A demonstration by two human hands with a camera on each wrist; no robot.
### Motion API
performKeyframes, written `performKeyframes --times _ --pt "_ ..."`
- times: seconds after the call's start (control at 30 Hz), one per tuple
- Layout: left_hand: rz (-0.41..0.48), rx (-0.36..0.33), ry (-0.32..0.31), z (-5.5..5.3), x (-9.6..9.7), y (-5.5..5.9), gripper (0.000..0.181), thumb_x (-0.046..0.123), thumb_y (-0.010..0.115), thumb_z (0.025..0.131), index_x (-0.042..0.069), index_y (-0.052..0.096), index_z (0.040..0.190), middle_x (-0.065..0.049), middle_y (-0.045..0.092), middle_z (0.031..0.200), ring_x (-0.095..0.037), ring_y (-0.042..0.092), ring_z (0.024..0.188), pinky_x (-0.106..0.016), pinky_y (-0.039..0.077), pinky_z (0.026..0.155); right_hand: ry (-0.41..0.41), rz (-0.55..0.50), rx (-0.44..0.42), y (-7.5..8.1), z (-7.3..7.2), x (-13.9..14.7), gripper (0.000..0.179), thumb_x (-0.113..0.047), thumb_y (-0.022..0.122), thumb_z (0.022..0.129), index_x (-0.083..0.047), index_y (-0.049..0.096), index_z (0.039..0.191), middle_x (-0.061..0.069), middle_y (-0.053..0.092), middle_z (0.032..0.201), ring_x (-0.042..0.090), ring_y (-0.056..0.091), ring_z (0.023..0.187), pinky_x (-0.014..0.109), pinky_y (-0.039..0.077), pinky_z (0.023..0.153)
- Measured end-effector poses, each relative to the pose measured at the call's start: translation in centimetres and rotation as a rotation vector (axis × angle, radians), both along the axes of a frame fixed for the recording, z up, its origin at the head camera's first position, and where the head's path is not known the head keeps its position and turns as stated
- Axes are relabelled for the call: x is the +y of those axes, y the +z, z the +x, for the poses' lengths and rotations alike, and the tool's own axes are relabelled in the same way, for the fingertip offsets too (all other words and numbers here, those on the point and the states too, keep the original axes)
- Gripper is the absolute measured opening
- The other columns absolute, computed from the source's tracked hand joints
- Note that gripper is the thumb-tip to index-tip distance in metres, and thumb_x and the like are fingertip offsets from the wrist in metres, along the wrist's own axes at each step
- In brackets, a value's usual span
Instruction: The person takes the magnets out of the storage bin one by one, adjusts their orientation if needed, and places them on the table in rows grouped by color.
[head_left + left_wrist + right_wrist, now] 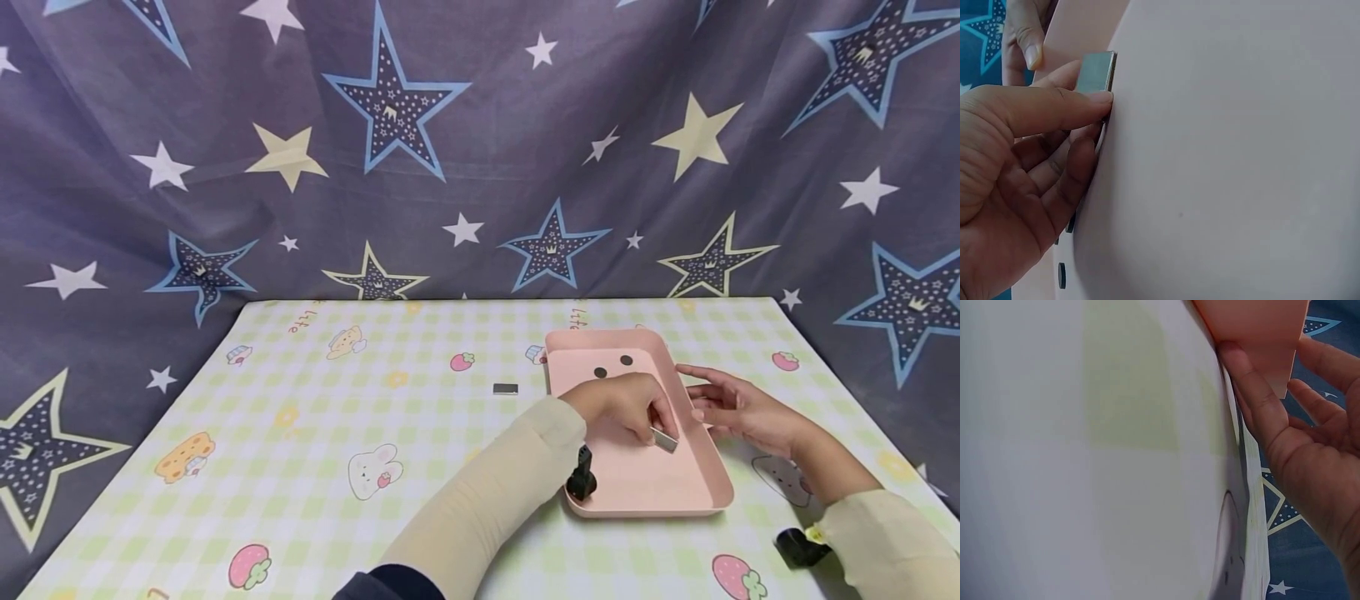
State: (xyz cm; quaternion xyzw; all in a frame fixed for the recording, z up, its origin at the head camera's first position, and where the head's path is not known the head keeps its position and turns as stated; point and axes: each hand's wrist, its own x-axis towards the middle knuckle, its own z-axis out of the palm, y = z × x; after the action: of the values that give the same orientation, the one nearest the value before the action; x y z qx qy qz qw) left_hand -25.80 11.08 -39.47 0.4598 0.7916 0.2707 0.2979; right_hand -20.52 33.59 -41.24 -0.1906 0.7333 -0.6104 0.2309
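My left hand (628,404) reaches into a pink rectangular tray (645,500). Between thumb and fingers it pinches a small flat silvery block (664,440), low over the tray floor; the left wrist view shows the block (1094,72) sticking out past the thumb tip. Whether it touches the floor I cannot tell. Two dark round discs (600,372) lie in the tray's far part, beyond the left hand. Against the tray's outer right wall rests my right hand (750,412), its fingers extended; the right wrist view has the thumb touching the pink wall (1254,331).
On the checked tablecloth (315,467), left of the tray, lies another small dark-topped rectangular block (506,389). Black wrist cameras sit by both sleeves, the left one (581,479) over the tray's near left corner. A star-patterned curtain (480,167) hangs behind the table.
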Motion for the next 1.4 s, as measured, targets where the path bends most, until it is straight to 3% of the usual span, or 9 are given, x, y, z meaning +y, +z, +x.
performKeyframes --times 0.23,0.43,0.67,0.93,1.2,1.4 --pt "0.053 -0.176 0.056 0.1 -0.6 0.2 0.021 -0.006 0.072 0.083 -0.002 0.074 0.104 0.002 0.069 0.075 -0.006 0.045 0.050 -0.018 0.040 0.050 -0.002 0.010 0.004 0.2 0.1 -0.2 0.068 -0.003 0.052 0.100 -0.008 0.014 0.156 0.011 0.049 0.133 0.015 0.060 0.113 0.038 0.054 0.088" --pt "0.080 -0.246 0.117 0.0 -1.0 0.4 0.021 -0.007 0.072 0.084 -0.002 0.075 0.104 0.002 0.068 0.075 -0.009 0.048 0.051 -0.020 0.041 0.049 0.003 0.003 0.001 0.2 0.1 -0.2 0.067 -0.003 0.051 0.100 -0.008 0.015 0.156 0.011 0.048 0.135 0.013 0.059 0.114 0.039 0.054 0.088" --pt "0.106 -0.228 0.101 -0.4 -1.4 1.1 0.024 -0.008 0.070 0.084 0.001 0.075 0.106 -0.002 0.072 0.081 -0.013 0.062 0.061 -0.025 0.051 0.055 0.018 -0.011 0.001 0.1 0.0 -0.1 0.067 -0.001 0.051 0.100 -0.008 0.014 0.156 0.006 0.051 0.131 0.014 0.060 0.114 0.039 0.054 0.088" --pt "0.170 -0.177 0.088 -0.9 -1.9 1.7 0.028 -0.008 0.067 0.084 0.001 0.074 0.109 0.000 0.072 0.086 -0.006 0.058 0.062 -0.022 0.051 0.058 0.029 -0.026 0.009 0.2 0.1 -0.1 0.065 0.000 0.049 0.100 -0.010 0.018 0.156 0.001 0.055 0.128 0.013 0.060 0.113 0.037 0.055 0.087" --pt "0.220 -0.164 0.125 -0.8 -3.1 2.4 0.026 -0.006 0.069 0.083 0.001 0.075 0.107 0.004 0.071 0.086 -0.003 0.057 0.067 -0.019 0.050 0.060 -0.003 -0.004 0.003 0.1 0.1 -0.2 0.065 -0.001 0.051 0.100 -0.011 0.019 0.156 0.002 0.054 0.128 0.013 0.060 0.111 0.036 0.055 0.086" --pt "0.254 -0.133 0.115 -0.8 -4.1 3.2 0.024 -0.003 0.069 0.084 0.002 0.075 0.106 0.003 0.070 0.093 -0.005 0.060 0.072 -0.026 0.055 0.065 -0.011 0.014 -0.002 0.1 0.1 -0.2 0.066 -0.003 0.051 0.100 -0.011 0.017 0.156 0.006 0.051 0.130 0.013 0.060 0.112 0.036 0.055 0.086"
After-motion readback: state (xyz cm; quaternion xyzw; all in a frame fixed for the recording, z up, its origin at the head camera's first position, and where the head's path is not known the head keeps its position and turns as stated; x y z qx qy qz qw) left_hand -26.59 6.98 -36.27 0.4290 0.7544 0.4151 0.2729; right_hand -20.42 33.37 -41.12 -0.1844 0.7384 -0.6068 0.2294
